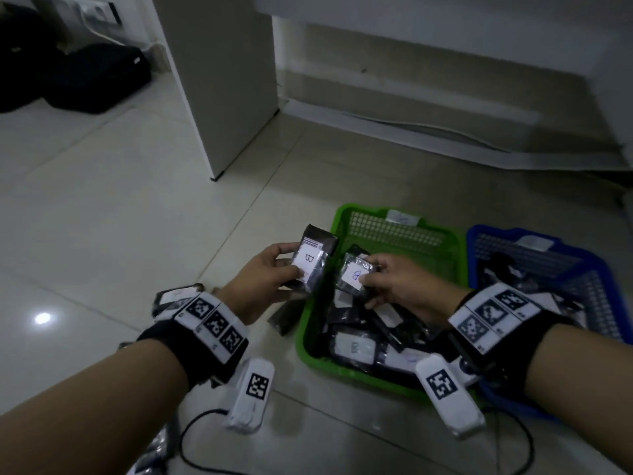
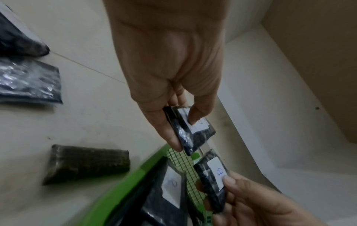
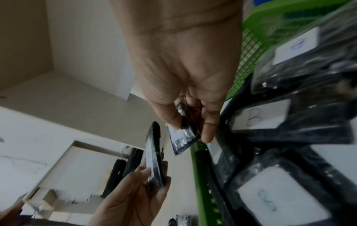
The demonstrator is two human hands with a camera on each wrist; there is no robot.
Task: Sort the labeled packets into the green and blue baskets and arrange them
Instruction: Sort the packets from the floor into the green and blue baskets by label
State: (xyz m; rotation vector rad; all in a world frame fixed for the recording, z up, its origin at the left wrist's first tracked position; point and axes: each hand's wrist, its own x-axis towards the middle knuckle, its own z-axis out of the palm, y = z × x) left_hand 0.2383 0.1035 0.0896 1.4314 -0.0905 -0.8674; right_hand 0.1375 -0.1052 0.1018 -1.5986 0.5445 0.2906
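Your right hand pinches a small dark packet beside the green basket, which is full of labeled packets. Your left hand grips another packet.

Pale glossy floor tiles carry everything here. The green basket sits on them right under the right hand, with the blue basket touching its far side, further out from that hand. Beneath the left hand a dark packet lies flat on the tile against the green basket's wall, and another labelled packet lies just behind that wrist. A black cable loops over the tiles near the forearms, and a white cabinet leg stands well beyond both hands
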